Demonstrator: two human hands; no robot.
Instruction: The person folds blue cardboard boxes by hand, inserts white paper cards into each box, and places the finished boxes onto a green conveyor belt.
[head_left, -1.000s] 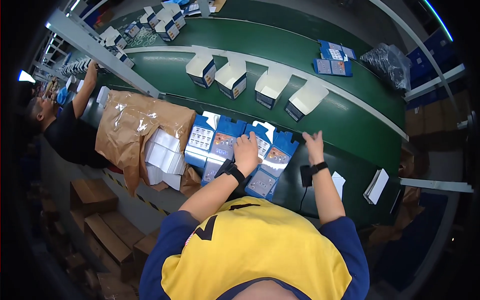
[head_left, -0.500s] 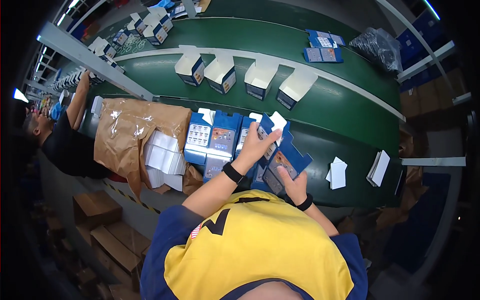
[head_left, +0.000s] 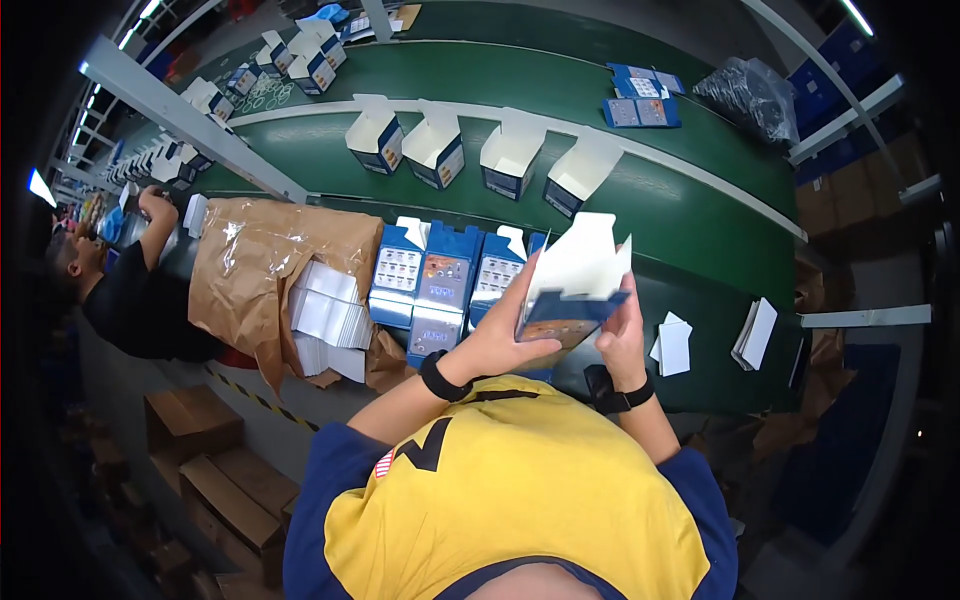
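Between my two hands is a small blue carton [head_left: 566, 312], unfolded into a box shape, its white inside and raised white flaps facing up. My left hand [head_left: 506, 325] grips its left side, thumb along the near printed face. The fingers of my right hand [head_left: 626, 335] press on its right side. Flat blue cartons [head_left: 443, 270] lie overlapped on the bench just left of the box, partly hidden by my left hand and arm. White folded papers [head_left: 672, 345] rest to the right of my right hand, with a second small stack [head_left: 755, 335] farther right.
Several opened cartons [head_left: 434, 150] stand on the green conveyor [head_left: 680, 195] ahead. A brown paper bundle [head_left: 270, 250] of white folded sheets lies at left, below a metal post [head_left: 190, 120]. Another person [head_left: 130, 275] works at far left. A plastic bag [head_left: 748, 95] sits far right.
The flattened carton in my hands has been opened out into a box with its white inside showing. My right hand has moved up along its right side.
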